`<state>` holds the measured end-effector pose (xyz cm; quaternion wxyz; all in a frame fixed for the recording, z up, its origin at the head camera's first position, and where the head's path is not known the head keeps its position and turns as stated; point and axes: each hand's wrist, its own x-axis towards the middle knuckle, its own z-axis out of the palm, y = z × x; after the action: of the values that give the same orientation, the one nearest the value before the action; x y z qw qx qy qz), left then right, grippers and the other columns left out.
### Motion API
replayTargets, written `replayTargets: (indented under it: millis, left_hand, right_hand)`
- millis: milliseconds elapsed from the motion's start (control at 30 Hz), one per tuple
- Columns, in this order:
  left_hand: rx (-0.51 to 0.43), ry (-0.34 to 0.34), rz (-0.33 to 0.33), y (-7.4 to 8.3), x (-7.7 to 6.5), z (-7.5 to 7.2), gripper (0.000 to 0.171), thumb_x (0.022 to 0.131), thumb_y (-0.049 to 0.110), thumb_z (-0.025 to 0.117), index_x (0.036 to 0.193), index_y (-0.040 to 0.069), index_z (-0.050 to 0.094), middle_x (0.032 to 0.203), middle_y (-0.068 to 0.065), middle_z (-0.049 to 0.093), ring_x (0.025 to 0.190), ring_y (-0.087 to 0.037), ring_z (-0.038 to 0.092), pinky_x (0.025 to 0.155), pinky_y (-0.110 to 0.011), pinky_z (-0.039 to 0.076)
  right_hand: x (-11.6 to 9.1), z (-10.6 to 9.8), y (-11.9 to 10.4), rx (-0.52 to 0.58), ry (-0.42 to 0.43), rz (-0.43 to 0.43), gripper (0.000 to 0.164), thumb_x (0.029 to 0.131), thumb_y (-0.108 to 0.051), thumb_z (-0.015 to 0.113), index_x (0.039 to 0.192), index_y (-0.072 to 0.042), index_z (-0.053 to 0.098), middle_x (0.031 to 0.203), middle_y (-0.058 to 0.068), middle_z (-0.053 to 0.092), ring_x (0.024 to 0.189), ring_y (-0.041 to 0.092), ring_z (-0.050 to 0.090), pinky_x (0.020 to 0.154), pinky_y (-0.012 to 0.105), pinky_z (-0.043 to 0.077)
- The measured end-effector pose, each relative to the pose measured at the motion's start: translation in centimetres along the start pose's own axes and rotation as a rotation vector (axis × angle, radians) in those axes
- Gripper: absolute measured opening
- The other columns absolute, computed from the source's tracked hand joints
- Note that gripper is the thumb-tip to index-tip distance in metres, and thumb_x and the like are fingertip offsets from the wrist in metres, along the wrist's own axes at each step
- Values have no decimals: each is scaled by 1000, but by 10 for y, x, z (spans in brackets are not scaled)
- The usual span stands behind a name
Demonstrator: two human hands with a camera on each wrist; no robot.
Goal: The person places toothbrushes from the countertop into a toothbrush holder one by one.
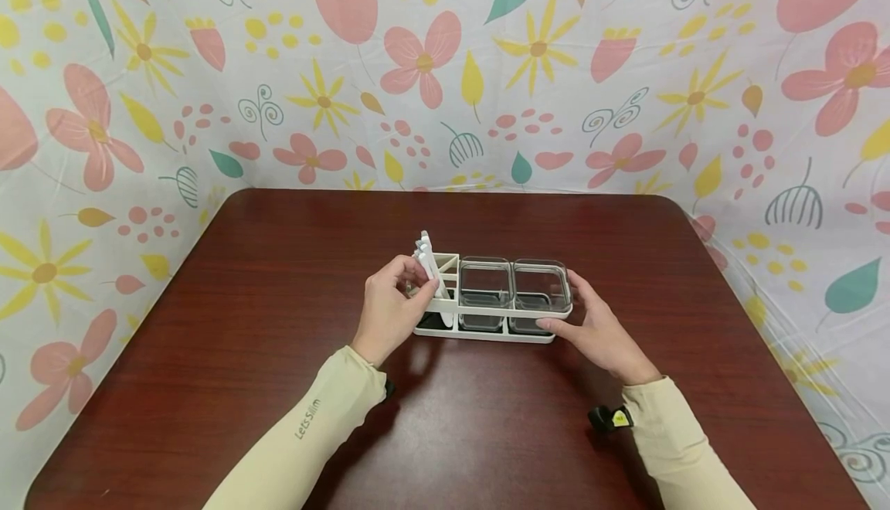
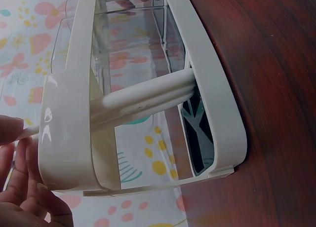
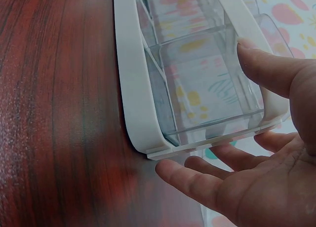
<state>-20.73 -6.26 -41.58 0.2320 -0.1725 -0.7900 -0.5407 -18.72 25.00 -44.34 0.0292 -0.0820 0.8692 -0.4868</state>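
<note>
A white toothbrush holder (image 1: pixel 480 335) stands on the table, with two clear cups (image 1: pixel 485 282) in its right and middle openings. Several slim white toothbrushes (image 2: pixel 148 96) lean in the divided left section, their lower ends on its dark base. At their upper part, my left hand (image 1: pixel 396 301) pinches them between thumb and fingers. My right hand (image 1: pixel 601 332) grips the holder's right end. Its thumb rests on the rim (image 3: pixel 247 24), and the other fingers lie along the end. The left fingertips are partly hidden behind the holder's edge in the left wrist view.
The dark reddish wooden table (image 1: pixel 278 263) extends around the holder on all sides. A white cloth with printed flowers (image 1: pixel 417 69) hangs behind the table and along both sides.
</note>
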Motion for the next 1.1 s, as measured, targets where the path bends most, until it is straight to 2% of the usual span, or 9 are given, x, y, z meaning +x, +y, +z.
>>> replayTargets:
  millis: [467, 833, 1100]
  left_hand:
    - [21, -8, -18, -2, -1, 0, 17, 80, 4, 79, 81, 10, 63, 73, 0, 61, 62, -14, 53, 57, -23, 43]
    - [29, -11, -30, -1, -1, 0, 16, 82, 6, 78, 82, 9, 63, 74, 0, 61, 61, -14, 52, 56, -25, 43]
    - [14, -13, -50, 0, -2, -1, 13, 84, 7, 76, 84, 9, 63, 76, 0, 61, 63, -13, 53, 57, -25, 44]
  right_hand:
    - [0, 0, 2, 0, -5, -7, 95, 88, -23, 77, 157, -3, 14, 133, 22, 51, 114, 34, 57, 89, 41, 49]
    - [0, 0, 2, 39, -5, -14, 96, 88, -22, 78, 158, -5, 13, 132, 21, 52, 118, 34, 55, 95, 50, 45]
    - [1, 1, 2, 60, -6, -21, 94, 88, -19, 77, 157, -6, 15, 133, 22, 51, 118, 34, 56, 90, 33, 48]
